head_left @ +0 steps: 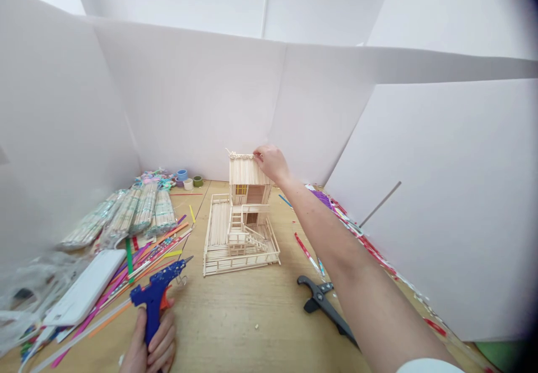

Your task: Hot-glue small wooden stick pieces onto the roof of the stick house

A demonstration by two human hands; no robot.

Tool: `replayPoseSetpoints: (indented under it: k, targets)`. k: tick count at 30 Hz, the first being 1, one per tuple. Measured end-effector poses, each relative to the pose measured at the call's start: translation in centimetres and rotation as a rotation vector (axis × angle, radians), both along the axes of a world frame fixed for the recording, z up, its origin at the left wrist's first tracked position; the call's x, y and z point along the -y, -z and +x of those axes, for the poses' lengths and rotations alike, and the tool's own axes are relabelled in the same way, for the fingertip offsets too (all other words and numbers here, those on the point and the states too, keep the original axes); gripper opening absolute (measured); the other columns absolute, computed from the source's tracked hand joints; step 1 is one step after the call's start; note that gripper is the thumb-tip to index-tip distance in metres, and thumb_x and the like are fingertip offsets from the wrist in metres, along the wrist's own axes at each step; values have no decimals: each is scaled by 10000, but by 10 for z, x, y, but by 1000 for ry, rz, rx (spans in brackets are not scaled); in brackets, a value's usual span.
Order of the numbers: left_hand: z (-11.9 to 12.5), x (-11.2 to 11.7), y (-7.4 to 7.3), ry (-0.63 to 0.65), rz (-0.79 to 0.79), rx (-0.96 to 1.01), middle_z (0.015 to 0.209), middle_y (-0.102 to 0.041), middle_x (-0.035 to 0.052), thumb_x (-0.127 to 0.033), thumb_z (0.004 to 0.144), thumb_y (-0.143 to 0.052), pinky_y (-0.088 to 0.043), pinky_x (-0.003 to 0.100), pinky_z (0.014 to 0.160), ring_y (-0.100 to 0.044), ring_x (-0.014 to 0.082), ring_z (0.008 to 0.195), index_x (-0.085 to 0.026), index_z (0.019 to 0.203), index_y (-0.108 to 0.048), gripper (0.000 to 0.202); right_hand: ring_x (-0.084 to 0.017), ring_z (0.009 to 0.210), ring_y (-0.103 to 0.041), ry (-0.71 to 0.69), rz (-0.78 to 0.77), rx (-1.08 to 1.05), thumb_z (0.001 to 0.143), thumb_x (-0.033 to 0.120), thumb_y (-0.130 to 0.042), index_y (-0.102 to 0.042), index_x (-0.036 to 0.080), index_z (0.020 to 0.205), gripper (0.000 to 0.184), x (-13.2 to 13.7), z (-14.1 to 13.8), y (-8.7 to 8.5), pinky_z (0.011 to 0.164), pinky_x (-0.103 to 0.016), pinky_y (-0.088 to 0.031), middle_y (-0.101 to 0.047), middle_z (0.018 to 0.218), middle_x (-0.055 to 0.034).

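Right hand (pixel 272 163) on roof edge (pixel 241 156) (white board (pixel 189 98) behind), left (pixel 149 342) on glue gun (pixel 154 293).

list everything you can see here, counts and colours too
stick model house: 1, pale wood, middle of the table
wooden table: 1, light brown, under everything
hot glue gun: 1, blue with orange trigger, front left
wrapped stick bundles: 4, pale wood in clear plastic, left
coloured strips: many, mixed colours, left of the glue gun
white rectangular board: 1, white, front left
clear plastic bag: 1, clear, far left
small rolls: several, blue, cream and green, back left
black-handled shears: 1, black, front right
white boards: several, white, around the table
left hand: 1, gripping the glue gun
right hand: 1, at the roof
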State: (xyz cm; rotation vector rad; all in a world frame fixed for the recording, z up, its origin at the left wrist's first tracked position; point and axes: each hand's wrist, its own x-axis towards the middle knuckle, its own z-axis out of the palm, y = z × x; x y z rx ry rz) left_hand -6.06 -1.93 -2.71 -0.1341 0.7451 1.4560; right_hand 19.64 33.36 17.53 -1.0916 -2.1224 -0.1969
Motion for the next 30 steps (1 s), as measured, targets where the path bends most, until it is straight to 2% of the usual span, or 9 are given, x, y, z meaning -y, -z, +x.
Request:
replayPoseSetpoints:
  k: [3, 8, 19, 25, 30]
  targets:
    - [-1, 1, 0, 10, -16, -1, 497, -312, -123, -498, 620, -928, -177, 115, 317, -288, -6, 318, -177, 704, -475, 562, -251, 1003, -644, -2, -3, -11, 906, 116, -618, -763, 153, 946, 155, -1, 1, 0, 935, -383, -473, -749, 978, -121]
    - [0, -1, -3, 16, -60, -8, 507, -302, -121, -509, 606, -932, -196, 125, 323, -280, -3, 331, -181, 680, -437, 598, -231, 972, -663, -15, 2, -37, 883, 121, -664, -755, 159, 1050, 194, -1, 7, 0, 922, -365, -488, -757, 1020, -102]
    - [-2, -1, 0, 3, -67, -43, 506, -327, -130, -508, 596, -937, -227, 126, 308, -291, 6, 325, -180, 768, -537, 545, -245, 1010, -660, -60, 17, 16, 897, 133, -671, -805, 162, 946, 146, -4, 11, -6, 969, -372, -469, -764, 994, -114]
    - [-3, -2, 1, 0, -64, -27, 486, -331, -126, -497, 591, -942, -222, 124, 304, -304, 5, 309, -182, 694, -472, 576, -247, 992, -669, -64, 11, 57, 898, 121, -656, -819, 170, 930, 172, -6, 8, -8, 953, -379, -485, -771, 974, -111]
    - [-1, -2, 0, 3, -45, -23, 489, -342, -128, -478, 586, -950, -214, 118, 307, -312, 1, 308, -182, 710, -478, 571, -249, 972, -675, -66, 5, 85, 880, 99, -679, -820, 150, 923, 156, -6, 9, -12, 943, -374, -487, -773, 962, -121]
